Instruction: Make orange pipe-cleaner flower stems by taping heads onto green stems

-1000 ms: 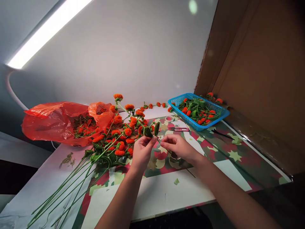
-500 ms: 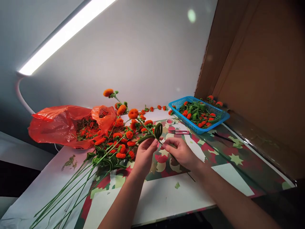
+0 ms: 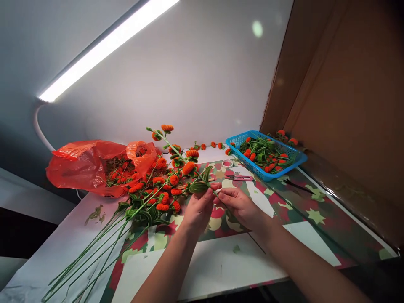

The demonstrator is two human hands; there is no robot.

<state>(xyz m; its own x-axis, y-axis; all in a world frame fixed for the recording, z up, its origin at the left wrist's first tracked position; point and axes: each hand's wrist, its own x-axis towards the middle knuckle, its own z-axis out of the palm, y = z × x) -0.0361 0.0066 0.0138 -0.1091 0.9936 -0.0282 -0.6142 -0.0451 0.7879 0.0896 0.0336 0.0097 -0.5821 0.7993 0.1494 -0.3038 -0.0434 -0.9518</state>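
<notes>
Between thumb and fingers, my left hand [image 3: 198, 204] grips the stem of a pipe-cleaner flower spray [image 3: 188, 168]. The spray leans up and to the left, with several fluffy orange heads along it. Fuzzy green leaves [image 3: 199, 186] stick out just above my left fingertips. Right beside them, my right hand [image 3: 236, 204] is closed in a pinch on the stem. A small pale bit, perhaps tape, shows at the pinch. The stem's thin lower end [image 3: 257, 243] emerges below my right hand, over the white sheet.
Finished-looking orange sprays [image 3: 162, 198] lie left, stems toward me. Behind them is a red plastic bag [image 3: 85, 168] of flowers. A blue basket [image 3: 268, 174] holds more at the back right. Pink snips [image 3: 240, 178] and a tape roll [image 3: 227, 163] lie beyond my hands. A lamp [image 3: 110, 48] hangs above.
The spray has turned in my fingers, its heads shifting right and its leaves tilting lower. Both hands stay close together at the stem. The view has shifted slightly.
</notes>
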